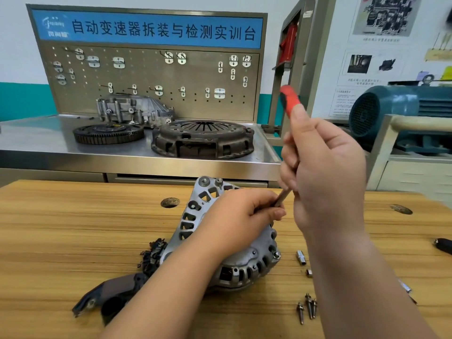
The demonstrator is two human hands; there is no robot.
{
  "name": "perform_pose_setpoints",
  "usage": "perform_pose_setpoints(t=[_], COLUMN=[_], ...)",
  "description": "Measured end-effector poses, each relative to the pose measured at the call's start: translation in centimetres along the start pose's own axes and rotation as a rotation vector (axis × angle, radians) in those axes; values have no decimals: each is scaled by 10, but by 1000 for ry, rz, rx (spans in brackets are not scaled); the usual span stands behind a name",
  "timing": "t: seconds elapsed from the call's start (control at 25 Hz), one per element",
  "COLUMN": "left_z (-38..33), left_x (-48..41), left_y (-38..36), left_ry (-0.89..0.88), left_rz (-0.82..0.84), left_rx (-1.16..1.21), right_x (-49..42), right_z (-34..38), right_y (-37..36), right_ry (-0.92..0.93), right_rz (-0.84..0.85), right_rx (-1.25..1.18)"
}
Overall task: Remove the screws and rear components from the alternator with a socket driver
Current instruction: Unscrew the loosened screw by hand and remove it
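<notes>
Alternator (254,258) sits mid-tabletop (73,216). Left hand (239,216) rests on it, grip pinching the shaft of the socket driver (288,100) low down. Right hand (325,172) grip is wrapped round the red handle, which leans toward 1 o'clock. Likely step: seating the driver on a rear fastener — tip hidden. Loose screws (308,307) lie at 5 o'clock. Next move calls for squaring the shaft, then turning.

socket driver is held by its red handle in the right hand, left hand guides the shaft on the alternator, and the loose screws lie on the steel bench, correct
Not quite. The head view shows the loose screws lying on the wooden table, just right of the alternator. The rest stands.
</notes>
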State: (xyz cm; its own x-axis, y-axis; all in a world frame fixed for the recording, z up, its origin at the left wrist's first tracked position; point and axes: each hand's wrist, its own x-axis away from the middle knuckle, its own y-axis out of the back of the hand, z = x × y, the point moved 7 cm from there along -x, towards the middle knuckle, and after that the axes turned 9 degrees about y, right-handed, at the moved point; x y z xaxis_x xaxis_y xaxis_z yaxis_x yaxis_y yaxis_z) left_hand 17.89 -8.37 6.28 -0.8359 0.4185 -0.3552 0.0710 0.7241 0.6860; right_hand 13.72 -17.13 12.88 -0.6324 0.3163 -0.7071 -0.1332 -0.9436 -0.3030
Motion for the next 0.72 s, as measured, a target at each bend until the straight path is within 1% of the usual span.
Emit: perform_pose_setpoints(t=[0.16,0.2,0.24,0.28,0.32,0.4,0.44,0.48,0.52,0.56,0.68,0.72], left_z=[-2,-2,-2,-3,-3,-3,-3,-2,-2,-1,0,0], left_x=[3,3,3,3,2,0,0,1,1,1,1,1], left_y=[1,0,0,-1,-1,-1,-1,0,1,1,0,-1], left_ry=[-10,-13,-11,-8,-6,-4,-7,-7,-3,3,5,3], left_rz=[30,35,30,17,2,-25,-40,-50,-51,-45,-11,5], left_rx=[14,8,3,0,-2,2,9,20,30,32,27,30], right_x=[0,1,0,-4,-8,-10,-7,-5,-5,-7,-7,-4], right_z=[0,2,3,2,-2,-9,-9,-8,-8,-10,-10,-6], right_y=[-25,-27,-28,-26,-20,-1,3,1,-3,-11,-44,-50], right_ry=[-161,-177,-178,-170,-137,-12,59,102,103,48,-280,-344], right_rz=[553,632,648,585,443,52,-86,-129,-87,38,657,789], right_rx=[-170,-207,-230,-225,-186,-64,12,59,75,68,-85,-147])
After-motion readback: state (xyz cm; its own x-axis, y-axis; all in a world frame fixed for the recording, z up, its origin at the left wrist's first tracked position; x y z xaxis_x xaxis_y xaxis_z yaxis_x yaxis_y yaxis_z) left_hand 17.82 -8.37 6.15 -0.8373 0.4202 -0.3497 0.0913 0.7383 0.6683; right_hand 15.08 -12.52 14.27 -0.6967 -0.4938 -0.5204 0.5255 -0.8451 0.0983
